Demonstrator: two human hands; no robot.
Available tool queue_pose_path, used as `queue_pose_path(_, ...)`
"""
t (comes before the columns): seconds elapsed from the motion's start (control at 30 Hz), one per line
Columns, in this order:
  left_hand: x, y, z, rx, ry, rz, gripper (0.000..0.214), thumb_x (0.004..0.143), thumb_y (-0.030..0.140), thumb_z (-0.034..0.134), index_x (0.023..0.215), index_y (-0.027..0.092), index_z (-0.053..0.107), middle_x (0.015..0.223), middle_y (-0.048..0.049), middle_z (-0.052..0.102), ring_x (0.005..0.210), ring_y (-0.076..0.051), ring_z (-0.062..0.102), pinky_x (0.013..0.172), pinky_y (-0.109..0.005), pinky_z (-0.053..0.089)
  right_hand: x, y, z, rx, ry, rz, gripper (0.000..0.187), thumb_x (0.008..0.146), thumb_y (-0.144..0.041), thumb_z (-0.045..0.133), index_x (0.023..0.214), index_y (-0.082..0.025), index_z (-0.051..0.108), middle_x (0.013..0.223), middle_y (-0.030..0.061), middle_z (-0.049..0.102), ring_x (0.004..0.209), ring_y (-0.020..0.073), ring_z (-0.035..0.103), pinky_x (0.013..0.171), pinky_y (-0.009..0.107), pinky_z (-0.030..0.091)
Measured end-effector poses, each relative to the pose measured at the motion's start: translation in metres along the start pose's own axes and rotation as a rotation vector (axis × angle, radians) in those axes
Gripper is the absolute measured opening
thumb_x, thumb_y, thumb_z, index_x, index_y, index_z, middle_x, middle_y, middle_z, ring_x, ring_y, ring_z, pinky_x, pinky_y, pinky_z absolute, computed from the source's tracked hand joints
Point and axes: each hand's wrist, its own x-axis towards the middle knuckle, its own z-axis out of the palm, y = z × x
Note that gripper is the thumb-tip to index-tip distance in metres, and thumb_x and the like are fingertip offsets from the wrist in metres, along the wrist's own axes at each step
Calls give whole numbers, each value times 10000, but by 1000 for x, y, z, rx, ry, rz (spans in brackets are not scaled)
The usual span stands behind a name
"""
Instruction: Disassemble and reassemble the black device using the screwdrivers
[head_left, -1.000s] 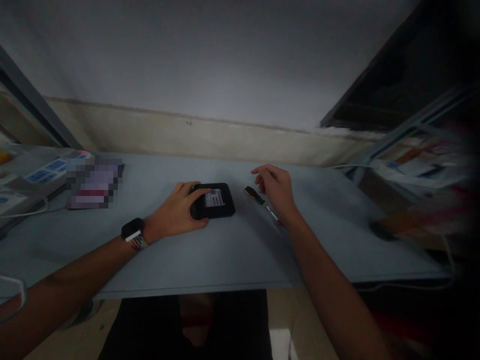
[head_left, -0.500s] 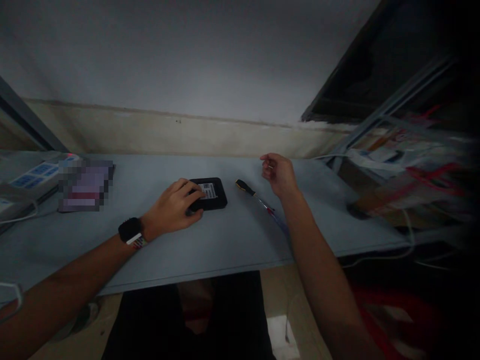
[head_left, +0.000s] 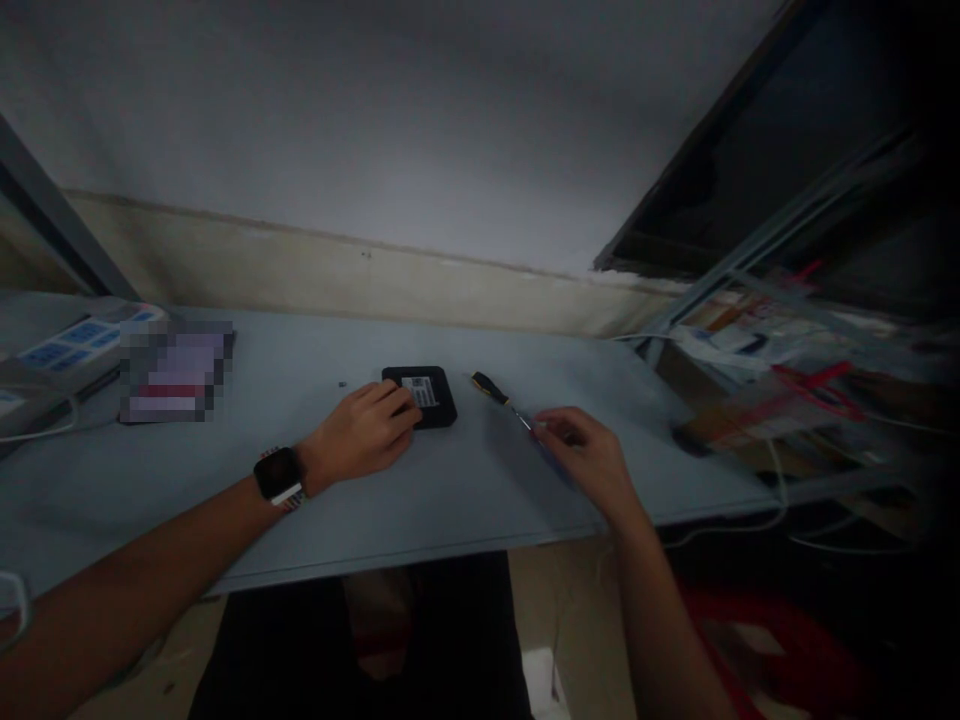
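A flat black case [head_left: 442,410] with a white printed label lies on the table [head_left: 300,540]. My left hand [head_left: 367,430], with a watch on its wrist, holds the near-left part of the case, its fingers bent over the label's edge. To the right of the case is a screwdriver [head_left: 491,387] with a black and yellow handle, its metal shaft pointing toward my right hand [head_left: 585,450]. A slim see-through bluish stick [head_left: 553,462] with a red part lies by the shaft's end. My right fingers are curled in a pinch there; what is between them is hidden.
A tiny dark piece [head_left: 343,384] lies left of the case. Further left are a blurred-out flat item [head_left: 176,375] and a white power strip [head_left: 82,345]. Clear bags with red strips [head_left: 795,400] stand at the right. A pale wall [head_left: 412,280] rises behind the table.
My right hand has come down toward me, to the screwdriver's shaft end. The left fingers have drawn together on the case, and the tiny dark piece now shows. The view has tilted slightly.
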Motion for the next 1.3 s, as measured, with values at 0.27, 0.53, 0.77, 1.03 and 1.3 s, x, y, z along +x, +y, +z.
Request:
queue_pose_path(0.27, 0, -1, 0, -30, -9, -33, 196, 1010, 182, 558, 1076, 167, 742, 1067, -113, 720, 986, -279, 639, 871, -433, 605, -14, 7, -1, -178, -148, -42, 237, 841, -302, 692, 1044, -233, 792, 926, 73, 741, 800, 233, 694, 763, 396, 567)
queue_pose_path(0.53, 1, -2, -3, -125, 31, -68, 195, 1015, 162, 533, 1072, 172, 719, 1018, -103, 703, 968, -264, 629, 857, -409, 582, 13, 17, -9, -232, -44, -47, 283, 889, -324, 689, 1133, -200, 758, 945, 86, 778, 808, 230, 723, 754, 369, 575)
queue_pose_path(0.77, 2, -3, -2, -131, 65, -78, 274, 1111, 246, 439, 998, 170, 677, 965, -99, 693, 918, -250, 641, 835, -399, 576, 57, 27, -3, -341, -65, -44, 224, 826, -172, 696, 1043, -194, 743, 942, 82, 799, 826, 210, 719, 814, 338, 551)
queue_pose_path(1.03, 2, -16, -9, -314, 211, -288, 355, 1148, 358, 388, 907, 205, 599, 862, -51, 655, 773, -191, 602, 755, -337, 502, 70, 20, 12, -485, -90, -34, 150, 861, -165, 654, 972, -188, 752, 957, 82, 796, 821, 196, 697, 761, 295, 503)
queue_pose_path(1.3, 3, -62, -24, -447, 384, -739, 520, 1104, 490, 414, 666, 221, 495, 579, -4, 575, 592, -166, 559, 657, -304, 410, 66, -34, 44, -623, -13, -150, 218, 1017, -236, 531, 1056, -181, 738, 1146, 192, 750, 1112, 314, 660, 922, 392, 487)
